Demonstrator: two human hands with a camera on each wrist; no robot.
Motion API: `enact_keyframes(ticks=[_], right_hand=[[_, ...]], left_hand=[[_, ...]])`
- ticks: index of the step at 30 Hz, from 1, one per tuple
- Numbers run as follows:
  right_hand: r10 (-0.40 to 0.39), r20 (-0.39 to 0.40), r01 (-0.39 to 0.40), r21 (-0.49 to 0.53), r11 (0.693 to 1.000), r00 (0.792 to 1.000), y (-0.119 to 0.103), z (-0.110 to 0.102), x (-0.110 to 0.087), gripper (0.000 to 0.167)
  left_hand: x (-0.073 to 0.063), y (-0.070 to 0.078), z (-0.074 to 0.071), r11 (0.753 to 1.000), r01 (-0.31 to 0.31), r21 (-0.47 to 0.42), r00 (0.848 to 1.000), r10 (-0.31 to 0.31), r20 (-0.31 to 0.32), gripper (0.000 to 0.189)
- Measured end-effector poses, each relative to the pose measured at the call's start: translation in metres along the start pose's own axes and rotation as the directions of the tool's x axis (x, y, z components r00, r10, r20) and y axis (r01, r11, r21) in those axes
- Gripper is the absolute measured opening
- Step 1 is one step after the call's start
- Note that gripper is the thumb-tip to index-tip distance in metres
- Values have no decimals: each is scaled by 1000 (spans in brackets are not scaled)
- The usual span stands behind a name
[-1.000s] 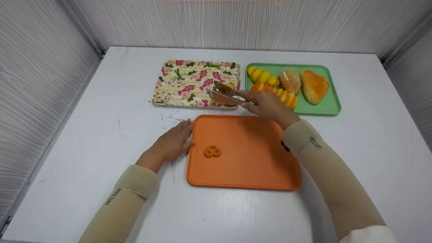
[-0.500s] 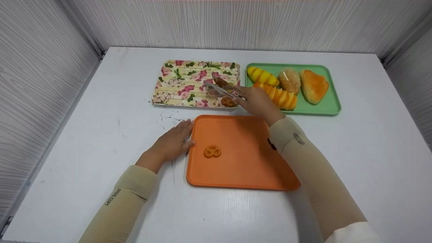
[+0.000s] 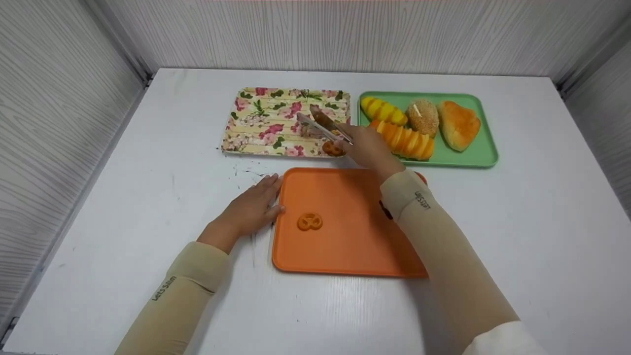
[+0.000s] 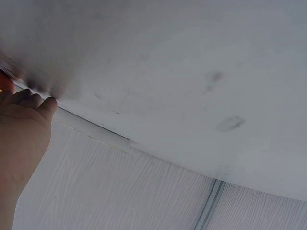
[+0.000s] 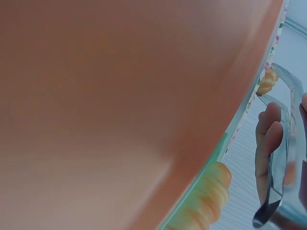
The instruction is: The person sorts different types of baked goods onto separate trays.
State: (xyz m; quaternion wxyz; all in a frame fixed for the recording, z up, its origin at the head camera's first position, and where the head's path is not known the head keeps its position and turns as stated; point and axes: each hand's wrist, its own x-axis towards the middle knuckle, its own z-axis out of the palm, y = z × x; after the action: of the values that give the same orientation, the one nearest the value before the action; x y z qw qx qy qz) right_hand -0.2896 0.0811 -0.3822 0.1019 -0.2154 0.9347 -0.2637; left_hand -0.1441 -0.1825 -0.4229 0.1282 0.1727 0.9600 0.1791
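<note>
My right hand (image 3: 369,148) grips metal tongs (image 3: 320,125) over the right part of the floral tray (image 3: 261,113). In the right wrist view the tongs' two arms stand apart, with a small golden bread piece (image 5: 267,81) showing between their tips. A brown pretzel (image 3: 333,148) lies at the tray's front right, just below the tongs. My left hand (image 3: 251,209) lies on the table with fingers extended, fingertips and thumb at the left rim of the orange tray (image 3: 345,251). A lighter pretzel (image 3: 310,222) sits on this orange tray's left side.
The green tray (image 3: 468,158) at the back right holds a yellow striped bread (image 3: 383,111), a sesame bun (image 3: 423,118), a sliced-looking loaf (image 3: 406,141) and a golden bun (image 3: 459,126). Wood-grain panels (image 3: 335,34) wall the white table (image 3: 148,197) at its back and sides.
My right hand has moved left with the tongs, their tips going slightly left and up. The brown pretzel and more of the sliced-looking loaf now show. My left hand stays put.
</note>
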Motion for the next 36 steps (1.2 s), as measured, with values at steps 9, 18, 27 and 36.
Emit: enact_keyframes(ticks=[9,18,27,36], right_hand=[[58,24,-59,17,998,998,2,-1,0,57],[102,26,-104,82,991,994,7,-3,-1,67],[54,-25,-49,176,983,998,10,-12,-9,69],[55,-39,-47,174,984,998,17,-23,-23,70]], left_hand=[[0,1,-1,998,56,-13,998,-56,27,72],[2,0,-1,998,55,-11,998,-55,36,73],[0,2,-3,999,49,-5,998,-49,29,72],[0,1,-2,998,65,-11,997,-65,35,72]])
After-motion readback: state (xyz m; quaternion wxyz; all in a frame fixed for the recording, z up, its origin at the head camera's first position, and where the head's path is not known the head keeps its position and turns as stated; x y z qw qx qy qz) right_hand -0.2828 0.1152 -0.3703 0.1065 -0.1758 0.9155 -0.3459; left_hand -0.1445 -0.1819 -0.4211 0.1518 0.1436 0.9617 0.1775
